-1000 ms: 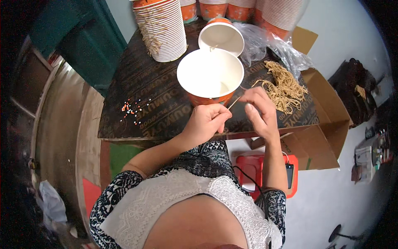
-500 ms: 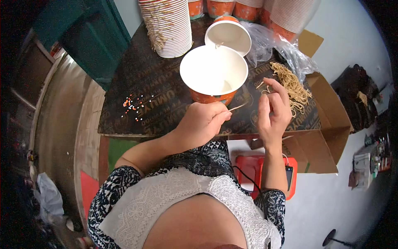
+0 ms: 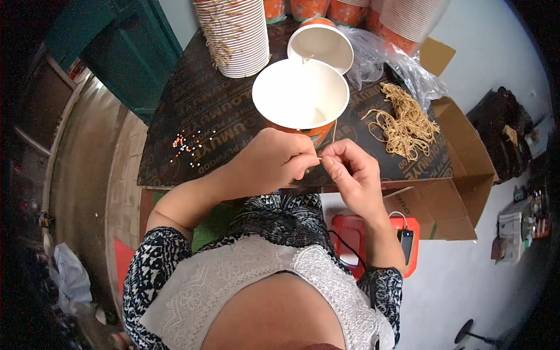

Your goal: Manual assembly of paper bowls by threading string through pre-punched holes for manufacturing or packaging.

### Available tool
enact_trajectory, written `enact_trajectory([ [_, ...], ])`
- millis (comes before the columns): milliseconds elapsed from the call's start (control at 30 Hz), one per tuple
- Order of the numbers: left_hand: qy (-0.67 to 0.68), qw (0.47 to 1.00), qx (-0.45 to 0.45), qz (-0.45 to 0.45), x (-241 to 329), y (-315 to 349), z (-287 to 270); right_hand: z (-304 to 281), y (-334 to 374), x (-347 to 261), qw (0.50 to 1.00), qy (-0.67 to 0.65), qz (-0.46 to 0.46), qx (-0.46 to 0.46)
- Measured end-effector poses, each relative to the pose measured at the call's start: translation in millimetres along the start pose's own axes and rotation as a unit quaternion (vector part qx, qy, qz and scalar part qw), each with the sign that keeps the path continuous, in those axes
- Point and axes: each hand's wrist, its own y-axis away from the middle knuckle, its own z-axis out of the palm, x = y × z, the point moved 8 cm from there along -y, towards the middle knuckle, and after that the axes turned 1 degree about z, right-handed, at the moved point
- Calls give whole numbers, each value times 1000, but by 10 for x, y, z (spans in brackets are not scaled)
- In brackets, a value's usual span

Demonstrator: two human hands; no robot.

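Close to the table's front edge, my left hand (image 3: 284,156) and my right hand (image 3: 352,175) meet fingertip to fingertip. Both pinch a thin tan cord (image 3: 334,132), part of which rises beside the right fingers; its end between the fingertips is mostly hidden. Just beyond my hands stands a paper bucket (image 3: 300,96), white inside and orange outside, upright and wide-mouthed. A second paper bucket (image 3: 321,49) lies tipped behind it, its mouth facing me. To the right sits a tangled pile of tan cord (image 3: 405,125). Small orange, white and dark beads (image 3: 188,146) are scattered at the left.
A tall stack of paper buckets (image 3: 236,38), with cord bits along its side, stands at the back left. More orange buckets (image 3: 309,9) line the back. A clear plastic bag (image 3: 408,70) and an open cardboard box (image 3: 452,198) flank the right side of the dark table (image 3: 233,105).
My right hand has come down and left from the cord pile to meet my left hand. The left hand has shifted slightly up and turned its back upward.
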Motion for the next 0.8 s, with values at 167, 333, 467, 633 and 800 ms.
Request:
enact_trajectory([
  [167, 126, 988, 25, -87, -153, 13, -43, 76, 2, 104, 996, -85, 24, 16],
  [333, 206, 968, 37, -136, -272, 44, -48, 64, 24, 130, 995, -67, 41, 57],
  [467, 217, 962, 24, -165, -290, 63, 39, 82, 28, 135, 995, -62, 22, 70],
  [633, 200, 971, 25, -132, -294, 58, 132, 108, 39, 44, 995, 5, -36, 91],
  [800, 185, 978, 57, -82, -352, 74, 114, 153, 49, 84, 996, 14, -40, 81],
])
